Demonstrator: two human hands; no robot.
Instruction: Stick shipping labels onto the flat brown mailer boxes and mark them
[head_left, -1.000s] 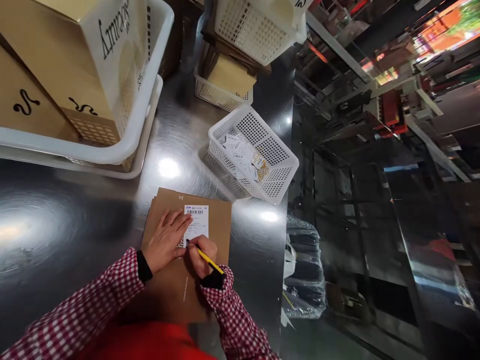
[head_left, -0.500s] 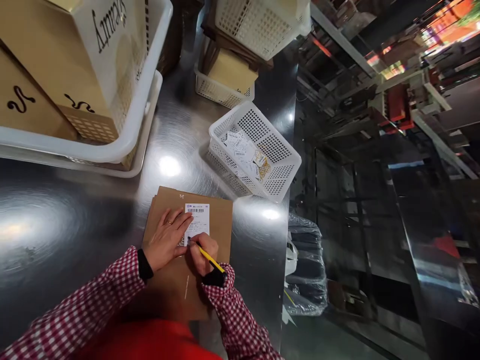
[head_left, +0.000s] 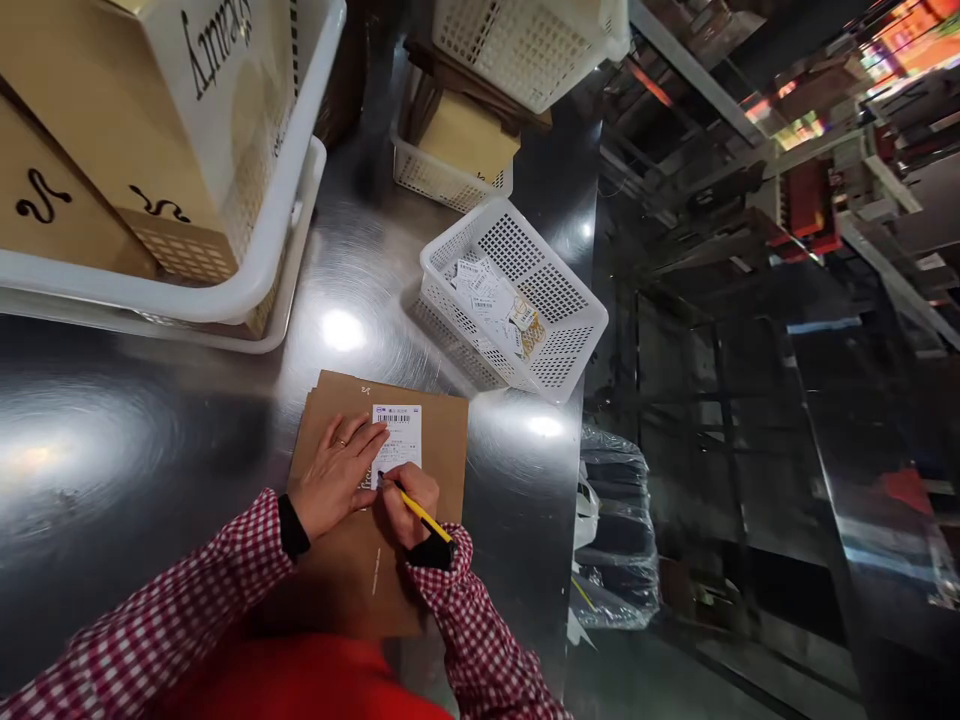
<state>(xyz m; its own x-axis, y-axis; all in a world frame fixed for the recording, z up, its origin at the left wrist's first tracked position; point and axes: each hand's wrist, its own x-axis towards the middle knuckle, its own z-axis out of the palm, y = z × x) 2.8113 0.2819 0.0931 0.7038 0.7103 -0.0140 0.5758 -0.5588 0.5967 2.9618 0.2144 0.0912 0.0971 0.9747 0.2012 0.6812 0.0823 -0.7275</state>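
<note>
Flat brown cardboard (head_left: 442, 450), which looks like a stack, lies on the metal table in front of me. A white printed label (head_left: 405, 430) with a barcode sits on its upper part. My left hand (head_left: 335, 480) rests flat, fingers stretched out, on the cardboard and the label's left edge. My right hand (head_left: 411, 500) is closed around a yellow marker pen (head_left: 424, 516). The pen's dark tip is at the lower part of the label, beside my left thumb. What lies directly under my right fingers is hidden.
A white perforated basket (head_left: 517, 365) holding paper slips stands beyond the cardboard. Behind it is a smaller basket (head_left: 450, 190) with yellowish packets, under another basket (head_left: 517, 60). Large boxes fill a white crate (head_left: 262, 270) at left. The table's edge (head_left: 576, 480) runs along the right.
My hands, the pen and the label keep nearly the same places relative to each other. The whole view has shifted slightly.
</note>
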